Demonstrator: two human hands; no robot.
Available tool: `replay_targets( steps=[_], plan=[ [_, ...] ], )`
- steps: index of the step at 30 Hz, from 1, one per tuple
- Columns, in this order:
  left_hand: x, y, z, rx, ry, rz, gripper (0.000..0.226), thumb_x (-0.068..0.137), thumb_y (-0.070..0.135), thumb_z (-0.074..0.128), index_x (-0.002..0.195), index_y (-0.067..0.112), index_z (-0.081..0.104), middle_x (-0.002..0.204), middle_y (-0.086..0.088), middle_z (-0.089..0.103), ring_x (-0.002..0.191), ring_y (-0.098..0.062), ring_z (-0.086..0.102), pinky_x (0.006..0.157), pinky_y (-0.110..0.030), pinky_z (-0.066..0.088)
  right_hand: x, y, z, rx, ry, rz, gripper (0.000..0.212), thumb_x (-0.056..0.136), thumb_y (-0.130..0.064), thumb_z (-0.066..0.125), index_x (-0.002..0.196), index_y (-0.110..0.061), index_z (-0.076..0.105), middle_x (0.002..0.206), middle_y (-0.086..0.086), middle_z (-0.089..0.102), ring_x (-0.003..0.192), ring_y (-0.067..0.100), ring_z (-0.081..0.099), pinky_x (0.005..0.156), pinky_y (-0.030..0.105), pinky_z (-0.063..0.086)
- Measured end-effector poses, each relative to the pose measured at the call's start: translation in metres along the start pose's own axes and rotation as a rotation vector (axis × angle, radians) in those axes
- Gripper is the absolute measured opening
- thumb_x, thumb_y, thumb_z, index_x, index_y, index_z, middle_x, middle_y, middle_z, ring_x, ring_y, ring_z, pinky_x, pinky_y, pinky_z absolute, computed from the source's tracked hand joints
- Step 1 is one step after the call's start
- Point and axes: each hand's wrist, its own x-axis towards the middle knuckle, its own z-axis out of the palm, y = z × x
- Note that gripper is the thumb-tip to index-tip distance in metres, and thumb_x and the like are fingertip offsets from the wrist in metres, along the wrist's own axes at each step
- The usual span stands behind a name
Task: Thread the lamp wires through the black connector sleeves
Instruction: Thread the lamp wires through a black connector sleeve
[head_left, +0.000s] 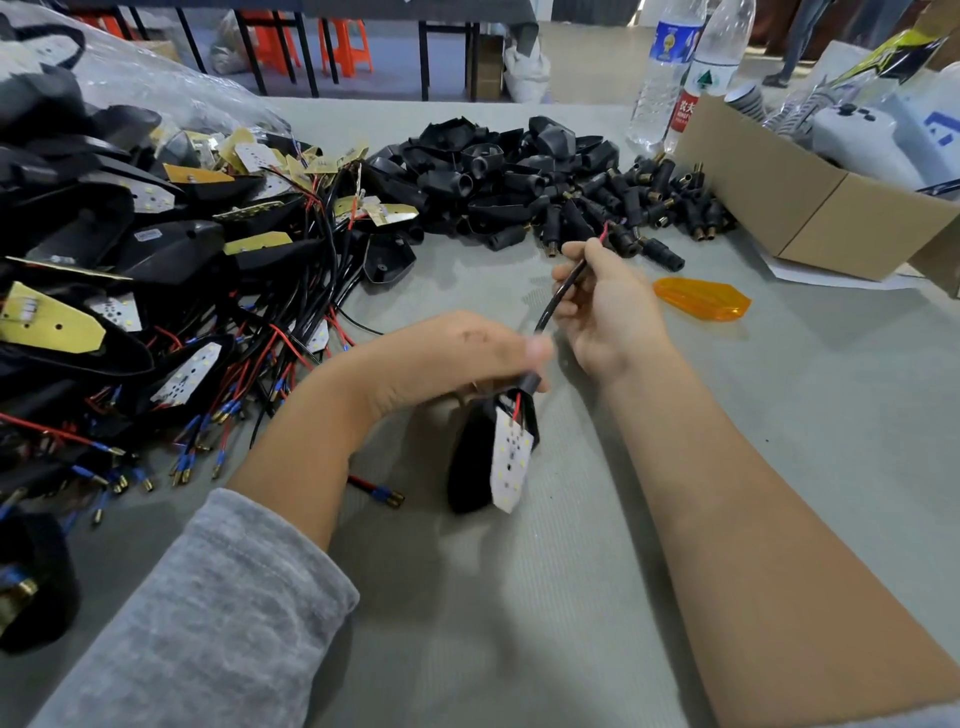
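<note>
Lamp wire (563, 291) pinched in right hand (608, 306) fingers; left hand (447, 358) fingers grip lamp (493, 447).

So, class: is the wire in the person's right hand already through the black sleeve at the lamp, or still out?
Through. The black wire runs from the right hand into the sleeve gripped by the left hand.

Single head-worn wide-angle view, looking forward and down onto grey table (727, 415) at close range; forearms entering from 6 o'clock, floor and furniture legs visible toward 12 o'clock.
</note>
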Motion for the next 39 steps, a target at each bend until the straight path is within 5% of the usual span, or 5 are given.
replay_targets(
  steps=[8,17,24,31,39],
  plan=[
    [0.017,-0.006,0.004,-0.215,0.481,-0.074,0.054,0.104,0.045,0.033,0.081,0.010,0.067,0.071,-0.007,0.070,0.063,-0.015,0.062,0.049,-0.023,0.049,-0.011,0.006,0.011,-0.235,-0.171,-0.082,0.025,0.103,-0.017,0.046,0.084,-0.008,0.060,0.061,0.003,0.058,0.047,0.009,0.046,0.043,0.018,0.035],
    [0.027,-0.012,-0.001,-0.623,0.708,-0.036,0.031,0.105,0.025,0.036,0.100,0.019,0.066,0.111,-0.009,0.070,0.107,-0.021,0.065,0.096,-0.037,0.051,-0.031,0.027,0.035,-0.817,-0.404,-0.246,0.029,0.099,-0.018,0.048,0.080,-0.001,0.063,0.065,0.007,0.056,0.052,0.013,0.051,0.054,0.027,0.042],
    [0.025,-0.015,-0.005,-0.770,0.742,0.091,0.023,0.100,0.010,0.047,0.083,0.011,0.063,0.073,-0.005,0.065,0.064,-0.012,0.062,0.066,-0.028,0.053,-0.035,0.025,0.032,-0.795,-0.502,-0.244,0.029,0.097,-0.020,0.052,0.079,-0.001,0.064,0.064,0.006,0.055,0.056,0.011,0.050,0.052,0.023,0.039],
    [0.029,-0.015,-0.005,-0.939,0.866,0.083,0.023,0.105,0.009,0.034,0.088,0.012,0.049,0.071,-0.003,0.058,0.059,-0.010,0.062,0.061,-0.024,0.058,0.005,0.008,0.020,-1.188,0.026,-0.447,0.021,0.089,-0.023,0.048,0.075,-0.020,0.062,0.087,0.002,0.054,0.091,0.023,0.048,0.075,0.038,0.044],
    [0.034,-0.018,-0.009,-0.826,0.796,0.020,0.024,0.107,0.012,0.027,0.091,0.017,0.045,0.050,0.005,0.039,0.035,-0.003,0.028,0.035,-0.015,0.024,0.042,-0.003,-0.002,-1.569,0.133,-0.244,0.058,0.088,-0.026,0.045,0.145,-0.028,0.035,0.149,0.008,0.023,0.135,0.032,0.022,0.103,0.042,0.029]
  ],
)
